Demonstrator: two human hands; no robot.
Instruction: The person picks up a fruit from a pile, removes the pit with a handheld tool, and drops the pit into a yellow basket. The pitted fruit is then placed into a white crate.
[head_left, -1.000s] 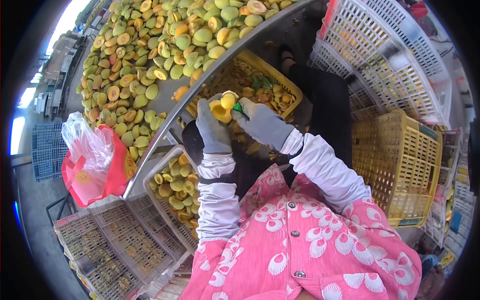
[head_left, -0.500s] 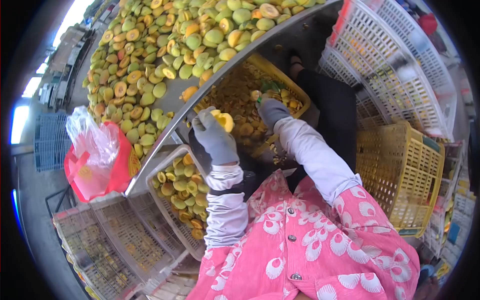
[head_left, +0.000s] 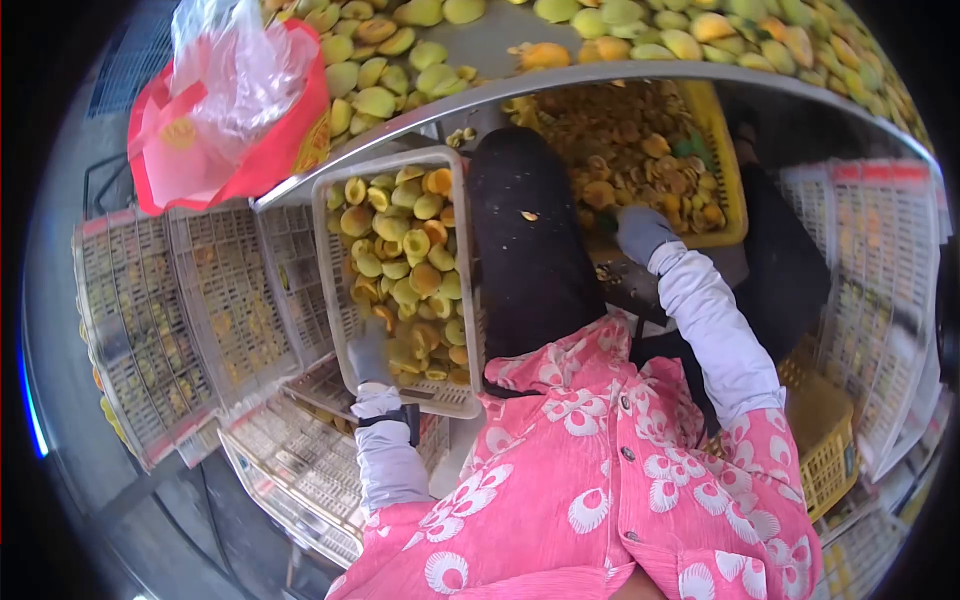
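My left hand [head_left: 370, 354], in a grey glove and smeared by motion, is at the near left rim of a pale plastic crate [head_left: 466, 260] heaped with halved green-yellow fruit [head_left: 405, 245] that look like apricots or peaches. My right hand [head_left: 645, 236], also gloved in grey, is closed at the near edge of a yellow crate [head_left: 735, 160]. A dark, slim thing juts from its fingers toward the scraps; I cannot tell what it is. Inside the yellow crate lie brownish-orange fruit scraps [head_left: 640, 150] and pieces.
Beyond the crates curves a metal table edge [head_left: 460, 103], with more fruit [head_left: 690, 40] on the table. A red bag [head_left: 200, 150] with clear plastic hangs at its left end. Stacked white crates [head_left: 190, 300] stand left, others [head_left: 880, 290] right, near another yellow crate [head_left: 815, 440].
The view has turned left. My left hand, which held a yellow fruit piece over the yellow crate, has moved to the pale crate. My right hand stays by the yellow crate.
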